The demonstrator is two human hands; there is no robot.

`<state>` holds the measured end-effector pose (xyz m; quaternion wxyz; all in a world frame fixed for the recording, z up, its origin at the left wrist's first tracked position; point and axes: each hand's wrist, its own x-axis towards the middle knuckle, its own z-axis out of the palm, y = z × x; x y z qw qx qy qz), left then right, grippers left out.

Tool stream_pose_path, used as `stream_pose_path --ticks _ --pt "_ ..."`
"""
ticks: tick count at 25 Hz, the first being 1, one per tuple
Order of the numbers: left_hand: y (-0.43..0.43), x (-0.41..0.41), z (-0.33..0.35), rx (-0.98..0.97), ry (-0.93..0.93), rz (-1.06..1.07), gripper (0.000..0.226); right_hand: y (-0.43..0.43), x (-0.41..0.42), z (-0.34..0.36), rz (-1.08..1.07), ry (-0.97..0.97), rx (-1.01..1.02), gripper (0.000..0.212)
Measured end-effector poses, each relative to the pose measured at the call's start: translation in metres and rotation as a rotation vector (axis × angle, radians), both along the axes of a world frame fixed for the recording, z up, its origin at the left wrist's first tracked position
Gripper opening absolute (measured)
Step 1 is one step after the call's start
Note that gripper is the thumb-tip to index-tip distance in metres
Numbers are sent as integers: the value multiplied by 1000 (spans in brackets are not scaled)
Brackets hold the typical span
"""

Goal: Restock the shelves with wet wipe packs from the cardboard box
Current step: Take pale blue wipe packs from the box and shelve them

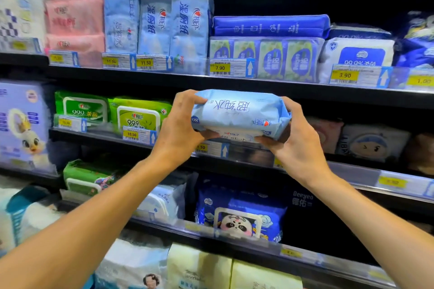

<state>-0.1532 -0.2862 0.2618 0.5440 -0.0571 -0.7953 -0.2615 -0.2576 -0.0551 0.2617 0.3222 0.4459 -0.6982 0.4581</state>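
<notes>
Shelving: dark store shelves [131, 73] in stacked tiers, with yellow price tags [220, 67] along their front edges.
Top tier: pink packs [75, 16] at the left, then upright pale-blue packs [155, 26], then a flat dark-blue pack [270, 26] lying on a green-and-blue multipack [265, 58].
Second tier: green 999 packs [82, 108] left of the hands, cartoon-face packs [371, 143] to the right.
Lower tier: a panda-print blue pack [239, 218] below the hands.
In the way: the hands and the held pack cover the second-tier opening, and what lies behind them is hidden.
Counts: two pink packs, stacked; two green 999 packs, side by side; three pale-blue packs upright in front, perhaps more behind, too blurred to count; one pack in hand.
Task pack: the light-blue wet wipe pack [239, 115] has its print upside down. It is held in the air in front of the second tier, right of the green packs.
Left hand [178, 129]: grasps the pack's left end, fingers over the top and thumb beneath, with the forearm reaching up from the lower left.
Right hand [296, 143]: grasps the pack's right end, thumb beneath and fingers wrapped behind.
</notes>
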Motion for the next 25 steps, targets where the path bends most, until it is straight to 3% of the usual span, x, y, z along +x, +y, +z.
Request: stream_pose_path --ticks 4,7,10,12,16,22,25 --pt "-7 -13 -11 86 7 33 69 -10 -12 6 -8 -42 83 80" --pt "-23 -18 -13 123 -170 19 72 -14 -33 12 -4 -241 203 61" --pt "-31 -25 4 120 -345 -30 71 -18 -55 22 -20 -458 343 68" --pt "-29 -29 17 71 -408 -12 69 -19 -58 28 -15 -576 353 57" --pt "-27 -34 27 -4 -527 10 76 -18 -56 32 -33 -626 374 48" --pt "-28 -34 30 -9 -540 61 73 -32 -52 31 -57 -651 381 55" --pt "-29 -31 25 -28 -564 115 75 -26 -46 31 -19 -667 353 44"
